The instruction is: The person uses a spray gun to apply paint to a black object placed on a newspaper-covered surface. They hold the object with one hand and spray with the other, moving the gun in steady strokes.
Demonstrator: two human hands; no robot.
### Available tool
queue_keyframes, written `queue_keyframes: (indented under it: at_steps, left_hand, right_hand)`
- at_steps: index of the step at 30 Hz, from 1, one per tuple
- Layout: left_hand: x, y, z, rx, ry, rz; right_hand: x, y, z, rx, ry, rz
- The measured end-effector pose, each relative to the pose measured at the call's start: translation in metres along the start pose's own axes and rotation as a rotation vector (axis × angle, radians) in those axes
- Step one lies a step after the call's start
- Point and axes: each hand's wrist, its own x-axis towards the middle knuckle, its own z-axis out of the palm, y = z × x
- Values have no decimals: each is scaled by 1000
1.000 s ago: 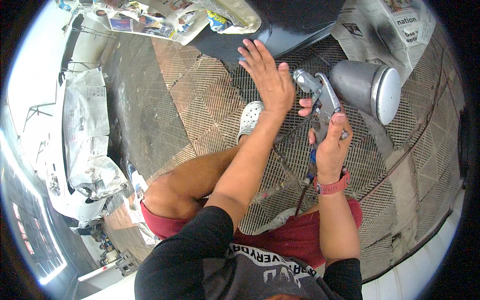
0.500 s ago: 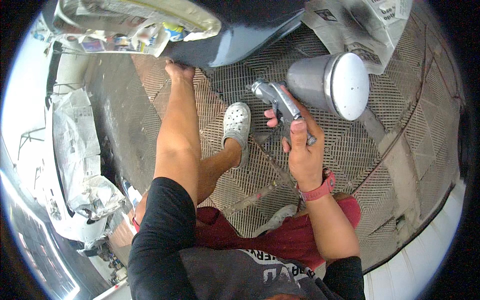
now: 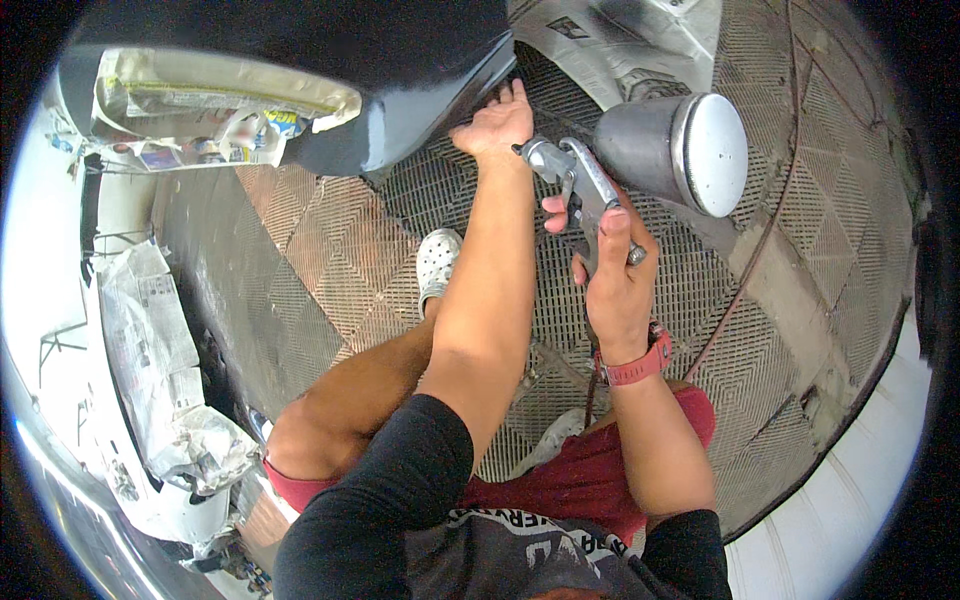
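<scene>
My right hand (image 3: 620, 285) is wrapped round the handle of a metal spray gun (image 3: 585, 190). The gun's grey cup with a white lid (image 3: 716, 155) sticks out to the right, and its nozzle points left toward my left wrist. Palm up, my left hand (image 3: 498, 122) is held out with its fingers stretched, close to the lower edge of a glossy dark car body panel (image 3: 420, 110). Nothing lies in that palm. Whether its fingertips touch the panel I cannot tell.
Newspaper masking (image 3: 200, 110) covers an opening in the panel, and more newspaper (image 3: 640, 40) hangs at the far right. A dark hose (image 3: 750, 290) runs over the floor grating (image 3: 690, 290). At the left stands a white part covered with paper (image 3: 150, 310). My pale clog (image 3: 437, 262) rests beyond my left knee.
My left hand has moved right along the panel's lower edge and now shows its open palm. The spray gun stays in my right hand, slightly shifted. My view has turned, moving the panel lower.
</scene>
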Motion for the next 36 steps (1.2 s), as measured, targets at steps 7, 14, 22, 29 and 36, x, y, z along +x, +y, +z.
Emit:
queue_keyframes:
  at_steps: [7,14,22,29,36]
  left_hand:
    - [4,-52,6,126,-265,-122]
    - [-23,-30,-22,1034,-275,-191]
    - [53,56,-34,778,24,9]
    - [44,-19,-11,772,-71,-50]
    - [20,-22,25,2334,-780,4]
  right_hand:
    - [-9,-20,-11,37,48,-31]
    - [-4,-27,-25,35,89,-152]
    - [-20,-40,-18,79,44,-162]
    - [-28,-42,-25,29,73,-139]
    - [-22,-34,-23,7,67,-125]
